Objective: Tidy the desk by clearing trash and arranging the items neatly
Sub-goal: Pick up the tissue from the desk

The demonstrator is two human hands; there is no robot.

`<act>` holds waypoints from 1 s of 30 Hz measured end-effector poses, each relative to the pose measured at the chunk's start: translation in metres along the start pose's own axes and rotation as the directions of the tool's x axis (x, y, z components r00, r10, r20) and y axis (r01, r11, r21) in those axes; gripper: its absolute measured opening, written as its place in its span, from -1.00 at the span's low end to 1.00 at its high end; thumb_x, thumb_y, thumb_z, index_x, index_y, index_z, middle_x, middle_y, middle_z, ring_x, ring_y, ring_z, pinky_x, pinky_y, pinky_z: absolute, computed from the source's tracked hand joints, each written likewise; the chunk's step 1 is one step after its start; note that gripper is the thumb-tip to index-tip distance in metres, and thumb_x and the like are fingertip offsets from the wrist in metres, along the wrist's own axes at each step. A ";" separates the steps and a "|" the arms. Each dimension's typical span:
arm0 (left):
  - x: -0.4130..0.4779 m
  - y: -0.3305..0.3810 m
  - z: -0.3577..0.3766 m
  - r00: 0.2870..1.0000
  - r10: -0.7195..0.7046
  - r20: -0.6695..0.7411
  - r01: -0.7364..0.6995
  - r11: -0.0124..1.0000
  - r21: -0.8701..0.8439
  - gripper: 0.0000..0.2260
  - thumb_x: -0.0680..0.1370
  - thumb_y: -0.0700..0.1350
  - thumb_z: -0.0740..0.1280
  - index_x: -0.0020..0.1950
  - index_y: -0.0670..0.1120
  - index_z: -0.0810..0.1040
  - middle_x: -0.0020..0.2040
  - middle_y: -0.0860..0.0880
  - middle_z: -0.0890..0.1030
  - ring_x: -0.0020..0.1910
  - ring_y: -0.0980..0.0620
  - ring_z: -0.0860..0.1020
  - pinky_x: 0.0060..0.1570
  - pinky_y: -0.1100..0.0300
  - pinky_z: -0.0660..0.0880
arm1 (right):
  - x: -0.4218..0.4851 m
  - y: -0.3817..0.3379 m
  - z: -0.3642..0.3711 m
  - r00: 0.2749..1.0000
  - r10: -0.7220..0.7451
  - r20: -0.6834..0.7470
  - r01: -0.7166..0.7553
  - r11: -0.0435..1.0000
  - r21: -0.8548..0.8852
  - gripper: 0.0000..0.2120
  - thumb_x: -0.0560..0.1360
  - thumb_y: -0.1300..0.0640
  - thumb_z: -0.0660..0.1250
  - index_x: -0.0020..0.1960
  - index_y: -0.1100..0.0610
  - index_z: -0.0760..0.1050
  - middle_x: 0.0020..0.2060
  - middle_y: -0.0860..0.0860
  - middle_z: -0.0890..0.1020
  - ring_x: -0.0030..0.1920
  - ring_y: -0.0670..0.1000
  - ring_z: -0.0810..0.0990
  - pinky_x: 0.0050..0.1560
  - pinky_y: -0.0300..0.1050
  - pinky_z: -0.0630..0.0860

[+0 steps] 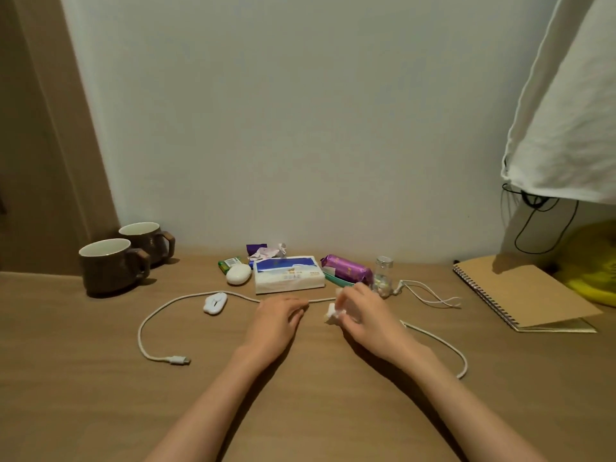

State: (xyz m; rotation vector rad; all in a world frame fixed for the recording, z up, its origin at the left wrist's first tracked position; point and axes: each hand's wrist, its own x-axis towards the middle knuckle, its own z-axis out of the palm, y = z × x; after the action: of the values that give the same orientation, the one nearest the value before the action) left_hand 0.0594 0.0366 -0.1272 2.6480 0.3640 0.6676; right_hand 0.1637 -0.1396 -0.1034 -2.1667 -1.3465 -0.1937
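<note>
**Two grip findings, one confirmed and one open**

1. Right hand (363, 311): thumb and fingertips pinch a small crumpled white paper scrap (333, 315). The scrap sits low at the brown wooden desk top (300, 411). Whether it is lifted clear of the surface cannot be told.

2. Left hand (278, 316): palm down on the desk just left of the pinch, fingers curled. The white braided charging cable (245, 296) passes behind its fingertips. Whether the fingers grasp the cable or only lie over it cannot be told.

3. Straight beyond the pinch lies a white-and-blue soft tissue pack (288, 273), with a crumpled purple-and-white wrapper (266, 251) behind it.

4. Beyond and right of the pinch are a purple foil packet (346, 268) and a small clear glass jar with a metal lid (383, 275). A thin white earphone wire (430, 295) trails further right, and a kraft-covered spiral notebook (520, 295) lies well apart on the same side.

5. Left of both hands a small white oval clip (216, 303) lies beside the cable. A white oval case (238, 274) and a green battery (228, 264) lie beyond the clip.

6. Far left stand a brown ceramic mug (115, 266) and a second brown ceramic mug (148, 241), both upright.
</note>
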 end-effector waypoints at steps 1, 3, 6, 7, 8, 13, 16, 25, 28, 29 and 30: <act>-0.001 -0.003 -0.001 1.000 -0.004 -0.010 0.004 1.000 -0.010 -0.76 0.56 -0.08 0.28 0.20 0.02 0.59 0.16 0.08 0.63 0.15 0.12 0.54 0.20 0.16 0.45 | 0.000 -0.001 -0.006 0.999 0.012 -0.043 -0.010 0.998 0.055 -0.89 0.51 0.17 0.29 -0.05 -0.02 0.42 -0.03 -0.08 0.45 -0.02 -0.14 0.43 -0.04 -0.35 0.39; -0.003 -0.009 -0.004 0.999 -0.027 -0.040 0.026 0.999 -0.023 -0.79 0.54 -0.10 0.31 0.15 0.01 0.63 0.10 0.06 0.65 0.10 0.12 0.57 0.16 0.18 0.48 | -0.001 0.001 -0.020 0.982 0.080 -0.173 -0.050 0.985 0.168 -0.82 0.49 0.24 0.29 -0.14 -0.01 0.36 -0.08 -0.06 0.44 -0.07 -0.17 0.41 -0.11 -0.42 0.36; -0.006 -0.018 -0.010 0.990 -0.090 -0.104 0.086 0.995 -0.043 -0.84 0.51 -0.11 0.36 0.05 0.01 0.67 0.00 0.06 0.68 0.01 0.10 0.59 0.05 0.19 0.50 | -0.004 0.016 -0.045 0.934 0.242 -0.261 -0.164 0.944 0.287 -0.81 0.49 0.33 0.24 -0.19 0.07 0.37 -0.12 -0.01 0.46 -0.15 -0.08 0.44 -0.19 -0.32 0.39; -0.007 -0.020 -0.012 0.986 -0.117 -0.116 0.112 0.992 -0.049 -0.86 0.51 -0.11 0.36 0.03 0.01 0.67 -0.03 0.06 0.69 -0.01 0.10 0.59 0.02 0.19 0.50 | -0.007 0.023 -0.050 0.926 0.280 -0.254 -0.203 0.935 0.291 -0.80 0.50 0.35 0.21 -0.20 0.09 0.39 -0.13 0.01 0.48 -0.16 -0.04 0.46 -0.20 -0.27 0.39; -0.007 -0.021 -0.014 0.982 -0.139 -0.125 0.134 0.990 -0.050 -0.87 0.51 -0.11 0.36 0.01 0.00 0.68 -0.05 0.05 0.69 -0.03 0.09 0.59 0.00 0.19 0.50 | -0.011 0.030 -0.054 0.921 0.304 -0.245 -0.232 0.931 0.283 -0.80 0.51 0.36 0.18 -0.20 0.10 0.42 -0.12 0.02 0.50 -0.15 0.00 0.47 -0.21 -0.22 0.39; -0.007 -0.024 -0.017 0.967 -0.208 -0.149 0.210 0.978 -0.006 -0.87 0.51 -0.10 0.35 -0.01 0.01 0.67 -0.05 0.05 0.68 -0.07 0.09 0.57 -0.11 0.23 0.45 | -0.030 0.046 -0.053 0.939 0.329 -0.102 -0.311 0.936 0.165 -0.79 0.56 0.22 0.16 -0.11 0.09 0.56 -0.08 0.02 0.50 -0.04 -0.02 0.48 -0.09 -0.25 0.36; -0.007 -0.027 -0.018 0.959 -0.232 -0.161 0.240 0.970 0.031 -0.87 0.51 -0.08 0.33 -0.01 0.03 0.66 -0.05 0.06 0.67 -0.07 0.08 0.57 -0.12 0.18 0.49 | -0.036 0.047 -0.047 0.954 0.296 0.046 -0.299 0.953 0.052 -0.90 0.53 0.06 0.28 0.02 -0.02 0.53 -0.06 -0.03 0.44 -0.06 -0.08 0.45 -0.11 -0.30 0.35; -0.010 -0.017 -0.021 0.977 -0.158 -0.146 0.154 0.987 -0.045 -0.86 0.51 -0.02 0.33 0.00 0.03 0.65 -0.04 0.06 0.66 -0.05 0.11 0.55 -0.04 0.08 0.55 | -0.036 0.053 -0.036 0.957 0.288 -0.025 -0.289 0.957 -0.022 -0.96 0.51 0.03 0.35 -0.10 -0.02 0.54 -0.04 -0.06 0.58 0.01 -0.05 0.51 -0.12 -0.20 0.36; -0.017 0.007 -0.025 0.985 -0.108 -0.136 0.085 0.982 -0.166 -0.81 0.52 0.01 0.33 0.11 0.06 0.62 0.04 0.13 0.62 0.08 0.17 0.51 0.10 0.13 0.49 | -0.035 0.041 -0.039 0.953 0.265 -0.144 -0.254 0.963 0.094 -0.95 0.49 0.05 0.38 -0.09 0.01 0.59 -0.09 -0.10 0.63 -0.01 -0.09 0.55 -0.05 -0.12 0.45; -0.020 0.017 -0.027 0.988 -0.102 -0.118 0.074 0.972 -0.224 -0.78 0.52 0.03 0.33 0.14 0.08 0.60 0.03 0.18 0.61 0.07 0.22 0.51 0.09 0.17 0.49 | -0.035 0.034 -0.040 0.954 0.247 -0.170 -0.227 0.965 0.128 -0.95 0.48 0.06 0.39 -0.09 0.01 0.60 -0.11 -0.12 0.63 -0.03 -0.12 0.55 -0.05 -0.14 0.45; -0.024 0.027 -0.029 0.991 -0.096 -0.097 0.065 0.958 -0.279 -0.77 0.51 0.05 0.33 0.16 0.11 0.58 0.00 0.21 0.60 0.03 0.27 0.51 0.06 0.20 0.50 | -0.034 0.025 -0.041 0.956 0.223 -0.191 -0.196 0.969 0.150 -0.95 0.47 0.07 0.40 -0.08 0.01 0.60 -0.13 -0.15 0.63 -0.04 -0.15 0.55 -0.07 -0.17 0.44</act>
State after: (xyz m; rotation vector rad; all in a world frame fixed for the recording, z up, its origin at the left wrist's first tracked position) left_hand 0.0285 0.0135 -0.1014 2.3272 0.3777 0.7788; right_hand 0.1758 -0.1965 -0.0929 -2.0981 -0.9787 -0.2342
